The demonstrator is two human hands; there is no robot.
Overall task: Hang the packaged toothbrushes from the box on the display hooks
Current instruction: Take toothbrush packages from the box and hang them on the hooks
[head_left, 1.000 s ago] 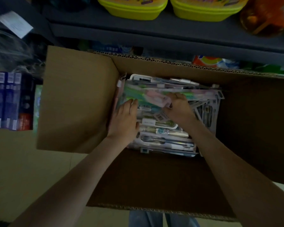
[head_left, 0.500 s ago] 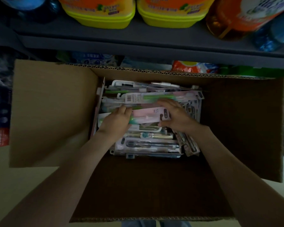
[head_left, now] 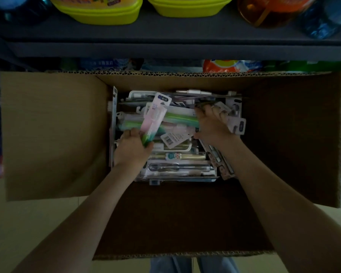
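The pink-and-green toothbrush pack [head_left: 154, 121] has swung up off the pile [head_left: 177, 166] inside the cardboard box [head_left: 53, 134], the left hand [head_left: 133, 148] clenching its grip round the green lower end to lift it free, while the right hand [head_left: 213, 129] grasps grey-carded packs [head_left: 237, 126] near the box's right wall, probably gathering more.

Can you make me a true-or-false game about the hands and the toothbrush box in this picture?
1. The left hand holds a pink and green toothbrush pack. True.
2. The cardboard box is empty. False: many toothbrush packs lie piled in it.
3. The right hand rests outside the box. False: it is inside, and its fingers grip grey packs at the right of the pile.
4. Yellow-green tubs stand on the shelf above the box. True.
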